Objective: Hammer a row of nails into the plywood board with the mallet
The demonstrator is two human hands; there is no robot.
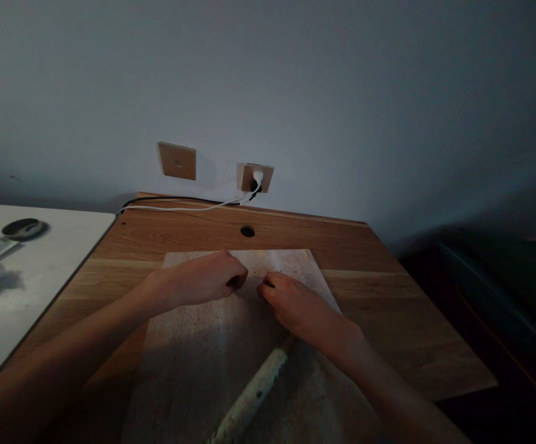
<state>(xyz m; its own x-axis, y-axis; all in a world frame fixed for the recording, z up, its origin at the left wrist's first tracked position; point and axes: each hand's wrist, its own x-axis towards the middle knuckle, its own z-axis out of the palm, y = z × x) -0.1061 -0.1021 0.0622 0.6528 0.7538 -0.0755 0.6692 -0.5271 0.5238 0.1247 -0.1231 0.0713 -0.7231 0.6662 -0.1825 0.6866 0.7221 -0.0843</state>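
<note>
My left hand (pixel 224 276) is closed, its fingers curled down over the far part of a pale, worn board (pixel 193 351). Close by on the right, my right hand (pixel 290 302) is also closed, thumb and fingers drawn together. A small gap lies between the two hands. Whatever the fingers may hold is hidden or too small to make out. A whitish, dark-spotted rod (pixel 253 394) with a thinner brown end lies slanted on the board. That brown end reaches up to just below my right hand and wrist.
The board rests on a wooden table (pixel 388 333) with a round cable hole (pixel 248 231). Cables (pixel 179 208) run along its back edge to a wall socket (pixel 264 179); a second wall plate (pixel 177 161) is farther left. A white surface (pixel 64 271) at left bears a dark round dish (pixel 21 229).
</note>
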